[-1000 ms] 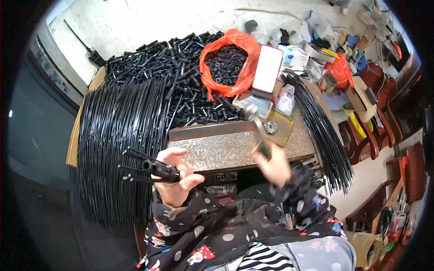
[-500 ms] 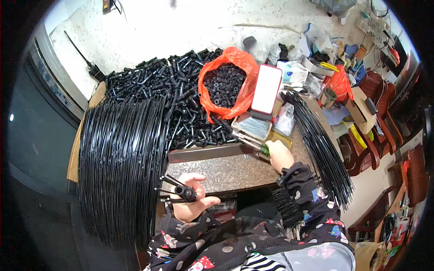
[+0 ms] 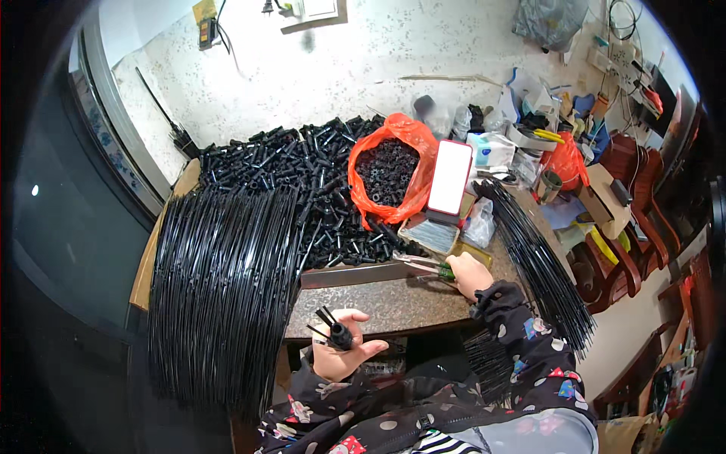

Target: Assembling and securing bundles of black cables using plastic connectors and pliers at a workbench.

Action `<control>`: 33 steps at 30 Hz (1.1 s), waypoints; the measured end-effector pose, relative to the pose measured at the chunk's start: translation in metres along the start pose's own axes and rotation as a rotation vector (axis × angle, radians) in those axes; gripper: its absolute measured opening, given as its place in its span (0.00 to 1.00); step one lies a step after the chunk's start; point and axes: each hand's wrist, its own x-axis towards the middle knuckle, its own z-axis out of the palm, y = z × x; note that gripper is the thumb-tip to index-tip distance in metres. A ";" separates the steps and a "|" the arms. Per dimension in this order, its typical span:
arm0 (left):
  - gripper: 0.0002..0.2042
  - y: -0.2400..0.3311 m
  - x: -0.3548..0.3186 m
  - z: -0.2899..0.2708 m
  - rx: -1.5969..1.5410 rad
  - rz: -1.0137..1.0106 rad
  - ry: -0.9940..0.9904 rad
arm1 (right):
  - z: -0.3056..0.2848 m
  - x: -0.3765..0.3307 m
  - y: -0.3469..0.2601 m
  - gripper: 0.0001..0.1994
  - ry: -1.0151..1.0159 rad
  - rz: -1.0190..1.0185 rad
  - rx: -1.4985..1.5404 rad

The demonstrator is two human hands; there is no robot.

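Left hand [image 3: 342, 354] at 6 o'clock, fingers curled around a short black tube [image 3: 338, 334] with thin rods sticking out toward 10 o'clock. Right hand [image 3: 467, 274] at 4 o'clock of the stone slab [image 3: 378, 303], closed on green-handled pliers [image 3: 425, 265], jaws pointing to 9 o'clock. Judgement: keep the tube steady above the slab edge, bring the pliers square onto the rod ends, and keep clear of the black rod bundle [image 3: 219, 287] at 9 o'clock.
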 end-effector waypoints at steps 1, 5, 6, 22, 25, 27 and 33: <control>0.21 0.003 -0.002 0.000 0.023 -0.007 0.010 | 0.001 -0.001 0.001 0.19 0.016 -0.014 -0.002; 0.19 0.010 -0.008 -0.001 0.105 0.037 0.012 | -0.001 -0.006 0.002 0.11 0.095 -0.077 -0.037; 0.19 0.010 -0.009 -0.001 0.107 0.040 0.015 | -0.002 -0.006 0.001 0.11 0.096 -0.081 -0.037; 0.16 0.006 -0.019 0.002 0.090 -0.005 -0.091 | -0.002 -0.003 -0.004 0.10 0.040 -0.060 -0.093; 0.16 0.007 -0.016 0.002 0.096 -0.025 -0.102 | 0.002 -0.010 0.007 0.14 0.112 0.028 -0.035; 0.15 0.007 -0.013 0.002 0.074 -0.059 -0.155 | 0.002 -0.013 0.011 0.16 0.195 0.100 0.041; 0.23 0.016 0.003 0.016 0.146 0.073 -0.236 | -0.035 -0.014 -0.085 0.09 0.299 0.361 1.082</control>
